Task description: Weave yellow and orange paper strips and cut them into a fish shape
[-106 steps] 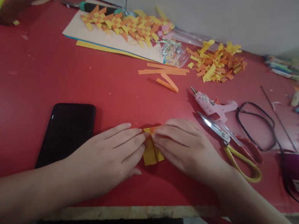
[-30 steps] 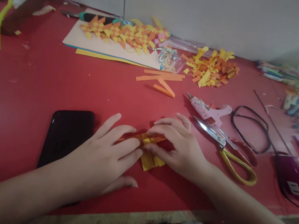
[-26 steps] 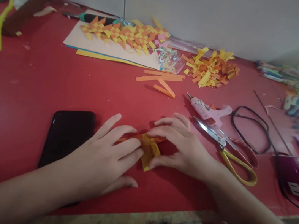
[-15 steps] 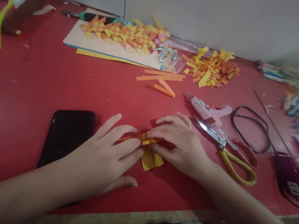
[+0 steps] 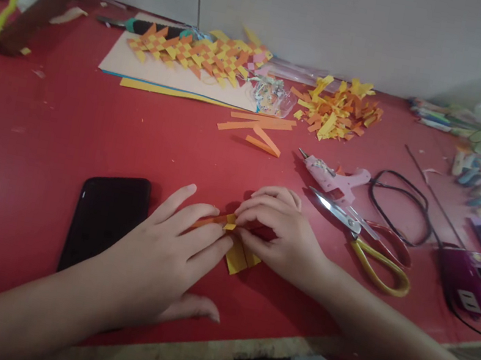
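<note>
My left hand (image 5: 176,249) lies with its fingers spread over an orange paper strip (image 5: 212,221), the thumb well apart on the red table. At that strip's right end is a small folded yellow paper piece (image 5: 230,223), where the fingertips of both hands meet. My right hand (image 5: 285,231) is closed in a pinch on the folded paper, and its fingers hide part of it. Just below them, a flat yellow paper piece (image 5: 239,262) with a dark line down it rests on the table, partly covered.
A black phone (image 5: 103,218) lies left of my left hand. On the right are scissors (image 5: 353,225), a pink glue gun (image 5: 334,178) and a purple power socket box (image 5: 478,284). Behind are loose orange strips (image 5: 259,126), a pile of folded papers (image 5: 339,110) and woven paper chains (image 5: 197,53).
My right fingers have drawn closer together and moved slightly left over the yellow fold, covering more of it. My left thumb has shifted a little downward.
</note>
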`<state>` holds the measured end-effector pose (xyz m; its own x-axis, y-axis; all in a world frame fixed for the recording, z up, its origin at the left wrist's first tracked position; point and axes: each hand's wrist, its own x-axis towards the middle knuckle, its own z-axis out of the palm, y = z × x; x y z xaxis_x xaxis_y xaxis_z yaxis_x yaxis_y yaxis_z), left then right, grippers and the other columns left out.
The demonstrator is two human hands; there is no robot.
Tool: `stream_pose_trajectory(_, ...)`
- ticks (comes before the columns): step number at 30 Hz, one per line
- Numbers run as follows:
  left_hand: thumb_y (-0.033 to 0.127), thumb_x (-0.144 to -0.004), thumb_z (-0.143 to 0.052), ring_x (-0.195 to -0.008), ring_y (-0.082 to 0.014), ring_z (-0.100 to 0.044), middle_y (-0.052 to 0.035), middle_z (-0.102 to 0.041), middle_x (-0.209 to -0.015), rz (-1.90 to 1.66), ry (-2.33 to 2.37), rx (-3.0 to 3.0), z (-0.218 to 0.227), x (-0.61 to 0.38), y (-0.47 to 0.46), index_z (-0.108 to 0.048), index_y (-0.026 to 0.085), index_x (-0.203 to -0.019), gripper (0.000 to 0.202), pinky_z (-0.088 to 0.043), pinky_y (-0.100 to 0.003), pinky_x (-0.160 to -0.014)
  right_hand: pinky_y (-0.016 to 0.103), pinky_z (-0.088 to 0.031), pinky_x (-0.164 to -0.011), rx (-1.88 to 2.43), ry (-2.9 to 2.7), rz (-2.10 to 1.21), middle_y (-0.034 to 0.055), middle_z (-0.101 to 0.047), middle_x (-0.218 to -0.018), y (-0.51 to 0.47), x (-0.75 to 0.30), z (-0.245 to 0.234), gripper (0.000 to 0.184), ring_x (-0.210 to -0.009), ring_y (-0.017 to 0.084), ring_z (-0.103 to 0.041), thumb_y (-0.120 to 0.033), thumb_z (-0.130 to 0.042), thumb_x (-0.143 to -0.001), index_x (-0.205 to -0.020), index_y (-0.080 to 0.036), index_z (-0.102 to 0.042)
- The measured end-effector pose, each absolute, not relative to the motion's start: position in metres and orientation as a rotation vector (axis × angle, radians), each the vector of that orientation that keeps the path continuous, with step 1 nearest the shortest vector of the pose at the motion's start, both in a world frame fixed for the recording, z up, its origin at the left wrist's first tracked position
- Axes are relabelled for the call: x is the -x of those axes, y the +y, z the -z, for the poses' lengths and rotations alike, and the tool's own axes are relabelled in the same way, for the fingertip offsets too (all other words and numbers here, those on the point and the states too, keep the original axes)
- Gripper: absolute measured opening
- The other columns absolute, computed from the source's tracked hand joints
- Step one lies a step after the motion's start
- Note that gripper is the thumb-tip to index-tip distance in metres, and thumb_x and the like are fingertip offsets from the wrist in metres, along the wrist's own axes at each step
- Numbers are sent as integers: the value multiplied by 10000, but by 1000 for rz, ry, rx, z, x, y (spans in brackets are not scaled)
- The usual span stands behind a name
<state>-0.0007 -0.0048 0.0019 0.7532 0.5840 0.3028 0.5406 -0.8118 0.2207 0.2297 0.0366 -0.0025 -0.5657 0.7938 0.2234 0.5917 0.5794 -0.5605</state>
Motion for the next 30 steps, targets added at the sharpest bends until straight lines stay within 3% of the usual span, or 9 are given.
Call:
stream_pose_trajectory(6, 682, -847, -554, -1170, -332, -512, -104, -701, -1173, -530, 920, -2813, -1, 0, -5, -638, 83, -1243, 723, -57, -507, -1204, 390, -407, -846, 1102, -2377, -480, 48, -682, -922, 35, -233, 0, 84, -924, 210, -553, -237, -653, -875, -798, -204, -661)
stream_pose_trajectory(19, 708, -824, -558, -1169, -327, -483, -96, -661, -1227, -410, 946, -2834, 0, -2, -4, -575, 106, -1344, 795, -53, -524, -1201, 383, -407, -838, 873, -2525, -440, 25, -720, -925, 47, -254, -1, 155, -933, 193, -553, -285, -619, -937, -918, -260, -771)
stream_pose_trajectory(24, 734, -813, -545, -1165, -314, -493, -128, -645, -1228, -412, 961, -2846, 0, -2, -6, -603, 98, -1310, 809, -97, -527, -1204, 398, -368, -842, 842, -2604, -324, -8, -746, -981, 40, -250, -8, 178, -988, 223, -542, -294, -599, -948, -883, -270, -763)
stream_pose_trajectory(30, 750, -811, -528, -1201, -317, -473, -113, -643, -1300, -473, 952, -2875, 2, -2, -7, -639, 95, -1264, 804, -3, -486, -1225, 423, -347, -847, 846, -2699, -249, -53, -762, -1022, 33, -246, -20, 268, -1008, 224, -604, -220, -532, -976, -822, -285, -742)
